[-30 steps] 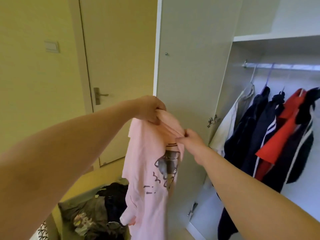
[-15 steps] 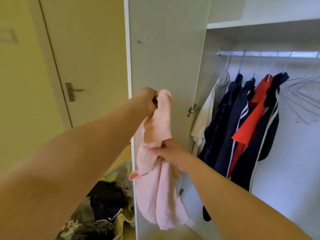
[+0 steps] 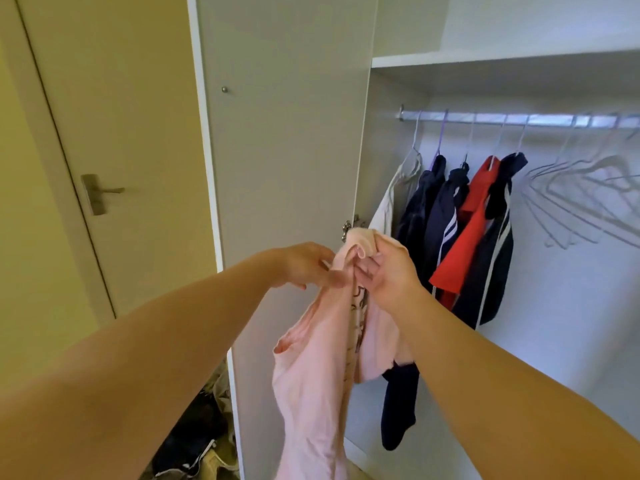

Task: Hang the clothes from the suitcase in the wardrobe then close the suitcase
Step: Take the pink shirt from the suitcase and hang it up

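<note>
A white wardrobe [image 3: 398, 60] stands open beside a cream room door [image 3: 131, 116]; its rail [image 3: 540, 120] carries a white garment [image 3: 389, 206], navy jackets [image 3: 438, 216] and a red top [image 3: 465, 244], with empty hangers [image 3: 581, 209] bunched further right; before the open wardrobe door [image 3: 284, 133] both hands hold up a pink T-shirt [image 3: 311, 375]; the right hand [image 3: 393, 271] grips its bunched top, the left hand [image 3: 304, 265] pinches the fabric just beside; the shirt hangs between the forearms; dark clothes [image 3: 197, 431] lie heaped at lower left.
</note>
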`<state>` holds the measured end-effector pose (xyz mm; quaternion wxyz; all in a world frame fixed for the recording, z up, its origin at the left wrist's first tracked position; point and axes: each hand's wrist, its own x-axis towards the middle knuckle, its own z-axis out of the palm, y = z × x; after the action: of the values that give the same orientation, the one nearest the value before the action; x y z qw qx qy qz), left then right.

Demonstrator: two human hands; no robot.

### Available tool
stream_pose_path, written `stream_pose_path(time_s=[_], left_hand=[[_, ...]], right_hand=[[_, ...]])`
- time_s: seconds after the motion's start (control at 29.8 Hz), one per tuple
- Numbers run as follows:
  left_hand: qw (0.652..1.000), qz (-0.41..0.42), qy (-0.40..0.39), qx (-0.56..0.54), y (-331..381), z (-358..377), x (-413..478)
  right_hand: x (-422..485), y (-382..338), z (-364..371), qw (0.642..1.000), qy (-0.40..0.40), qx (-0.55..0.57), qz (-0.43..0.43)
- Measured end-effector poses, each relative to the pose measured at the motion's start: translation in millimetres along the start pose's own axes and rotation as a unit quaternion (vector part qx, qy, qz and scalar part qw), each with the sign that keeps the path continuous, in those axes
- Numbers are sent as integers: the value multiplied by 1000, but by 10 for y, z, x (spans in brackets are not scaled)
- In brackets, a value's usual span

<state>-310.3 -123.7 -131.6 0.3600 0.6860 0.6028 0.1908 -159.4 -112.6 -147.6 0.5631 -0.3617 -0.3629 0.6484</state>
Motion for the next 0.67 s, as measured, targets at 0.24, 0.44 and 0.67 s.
stream_pose_path(time_s=[0.24, 0.44, 0.67], left_hand=[[984, 78, 154, -44, 342, 180, 314], [976, 142, 165, 13, 832, 438, 533], [973, 138, 153, 108, 1095, 479, 723]], right_hand=[[148, -324, -320, 923, 273, -254, -97], [42, -536, -367, 918, 72, -381, -83], [131, -821, -769, 893, 145, -417, -87]])
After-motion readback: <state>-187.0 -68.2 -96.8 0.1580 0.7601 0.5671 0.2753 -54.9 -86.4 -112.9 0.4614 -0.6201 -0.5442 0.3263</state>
